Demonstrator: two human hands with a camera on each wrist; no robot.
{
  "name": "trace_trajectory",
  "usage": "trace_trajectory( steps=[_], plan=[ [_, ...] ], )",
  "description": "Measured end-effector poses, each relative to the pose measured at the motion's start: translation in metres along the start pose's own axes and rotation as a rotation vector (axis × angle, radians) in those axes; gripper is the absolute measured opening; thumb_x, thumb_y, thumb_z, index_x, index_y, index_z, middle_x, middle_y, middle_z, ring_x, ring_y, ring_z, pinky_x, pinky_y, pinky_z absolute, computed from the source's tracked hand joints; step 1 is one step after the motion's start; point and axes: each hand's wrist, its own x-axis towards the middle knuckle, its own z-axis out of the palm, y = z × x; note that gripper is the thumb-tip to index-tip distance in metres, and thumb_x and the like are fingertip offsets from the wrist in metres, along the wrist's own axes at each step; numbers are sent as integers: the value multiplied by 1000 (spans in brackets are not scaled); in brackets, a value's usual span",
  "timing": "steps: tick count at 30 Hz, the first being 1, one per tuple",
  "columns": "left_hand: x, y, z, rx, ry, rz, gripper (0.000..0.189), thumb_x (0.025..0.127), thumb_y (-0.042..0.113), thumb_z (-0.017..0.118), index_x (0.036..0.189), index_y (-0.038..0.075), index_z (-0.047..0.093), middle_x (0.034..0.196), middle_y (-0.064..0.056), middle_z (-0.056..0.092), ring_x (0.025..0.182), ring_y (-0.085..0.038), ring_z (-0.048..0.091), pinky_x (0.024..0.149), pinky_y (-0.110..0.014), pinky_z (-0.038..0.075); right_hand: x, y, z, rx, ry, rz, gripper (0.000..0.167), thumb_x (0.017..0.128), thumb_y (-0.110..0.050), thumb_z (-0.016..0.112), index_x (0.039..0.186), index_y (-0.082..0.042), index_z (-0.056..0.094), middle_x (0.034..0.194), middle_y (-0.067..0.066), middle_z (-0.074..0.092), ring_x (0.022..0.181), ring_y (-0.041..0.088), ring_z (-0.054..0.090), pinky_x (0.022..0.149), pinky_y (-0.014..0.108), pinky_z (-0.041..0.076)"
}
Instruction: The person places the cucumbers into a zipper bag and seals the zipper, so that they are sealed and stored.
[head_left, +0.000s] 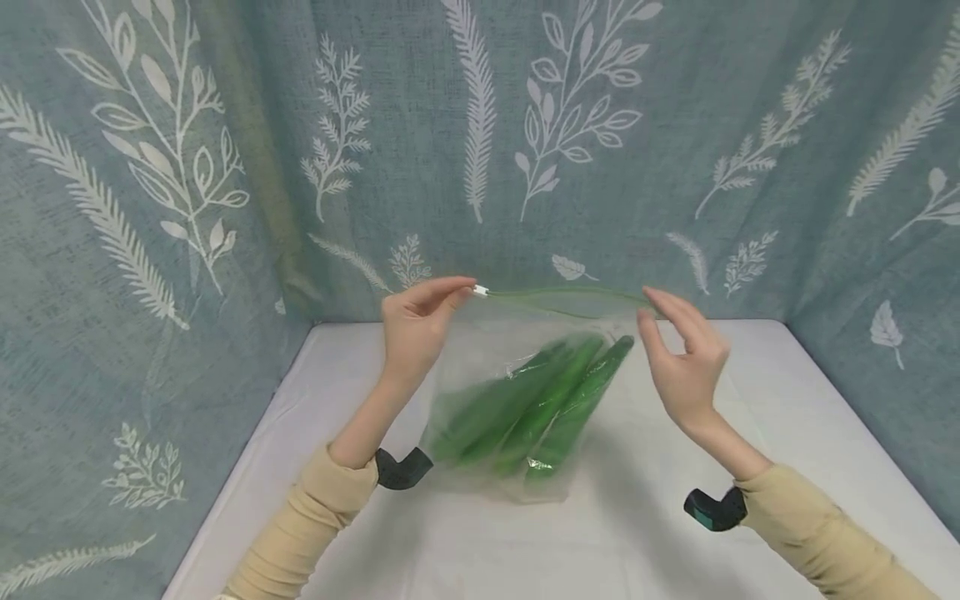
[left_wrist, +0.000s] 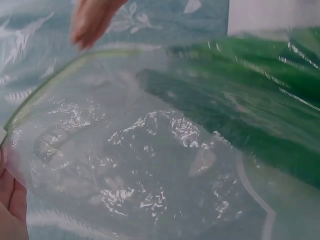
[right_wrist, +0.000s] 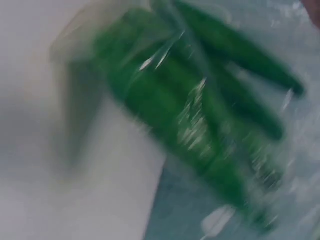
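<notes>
A clear zip bag (head_left: pixel 461 354) hangs between my two hands, with several long green cucumbers (head_left: pixel 577 408) slanting inside it. My left hand (head_left: pixel 412 333) pinches its top left corner, right by a white slider (head_left: pixel 481 291). At the other end of the green zip strip, my right hand (head_left: pixel 688 362) holds the top right corner between thumb and fingers. The two green lines of the strip (left_wrist: pixel 37 92) stand slightly apart in the middle. In the right wrist view the cucumbers (right_wrist: pixel 165 95) show blurred through the plastic, and the right hand's grip is out of sight.
Beneath the bag lies a white tabletop (head_left: pixel 645 542). Blue-green curtains (head_left: pixel 420 150) with white leaf prints stand behind and at both sides. Black wrist mounts (head_left: pixel 402 469) sit at the cuffs of both beige sleeves (head_left: pixel 300 525).
</notes>
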Motion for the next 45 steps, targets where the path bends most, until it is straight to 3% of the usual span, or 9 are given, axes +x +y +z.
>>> trace_trajectory(
  steps=[5, 9, 18, 27, 31, 34, 39, 42, 45],
  plan=[
    [-3, 7, 17, -2, -97, 72, 9, 80, -7, 68, 88, -8, 72, 87, -23, 71, 82, -1, 69, 79, -28, 59, 15, -35, 28, 116, -210, -122, 33, 76, -3, 75, 108, 0, 70, 105, 18, 71, 100, 20, 69, 92, 21, 53],
    [-3, 10, 26, 15, -147, 108, 10, 81, -4, 69, 90, -7, 72, 87, -23, 72, 83, -12, 71, 80, -30, 59, 27, -57, 47, 141, -363, -161, 40, 74, -2, 77, 112, -1, 68, 108, 16, 71, 99, 25, 69, 90, 23, 55],
    [-6, 14, 30, 3, -160, 152, 10, 80, -6, 69, 89, -7, 72, 84, -23, 72, 80, -23, 71, 75, -29, 60, 30, -66, 59, 152, -403, -81, 25, 75, 1, 75, 100, 1, 73, 96, 16, 73, 89, 25, 71, 80, 21, 58],
    [-13, 22, 31, 139, -168, 235, 6, 79, -3, 71, 84, -4, 75, 79, -16, 74, 70, -22, 72, 67, -24, 59, 26, -61, 52, 103, -429, -157, 17, 74, 0, 76, 91, 1, 75, 86, 15, 74, 74, 23, 73, 62, 22, 59],
    [-13, 24, 32, 175, -136, 252, 5, 81, -2, 70, 83, -3, 75, 78, -15, 74, 70, -21, 72, 66, -23, 59, 30, -59, 49, 110, -452, -166, 14, 73, 1, 77, 87, 2, 75, 83, 15, 74, 72, 23, 73, 62, 22, 59],
    [-10, 23, 28, 204, -73, 232, 5, 81, -2, 70, 82, -2, 75, 78, -16, 74, 68, -21, 71, 66, -23, 59, 33, -51, 43, 71, -478, -166, 13, 73, -1, 78, 85, 1, 76, 80, 14, 74, 69, 22, 73, 60, 25, 59],
    [-2, 17, 7, 217, 108, 103, 7, 79, 0, 73, 85, -4, 74, 82, -19, 73, 73, -23, 72, 75, -21, 58, 29, -24, 17, -58, -487, -143, 13, 70, -1, 80, 82, 2, 76, 77, 14, 74, 64, 23, 72, 58, 29, 58],
    [2, 13, -7, 218, 154, 28, 10, 79, 2, 73, 86, -6, 73, 84, -22, 72, 77, -11, 72, 77, -20, 58, 26, -7, -2, -122, -493, -115, 14, 71, 0, 79, 84, 3, 75, 78, 15, 74, 64, 24, 71, 58, 25, 58],
    [4, 10, -17, 226, 200, -17, 12, 79, 2, 74, 87, -7, 73, 85, -25, 71, 76, 5, 68, 76, -16, 56, 24, 7, -19, -191, -480, -67, 13, 73, 0, 77, 86, 3, 75, 79, 15, 74, 62, 25, 71, 57, 12, 54]
  ],
)
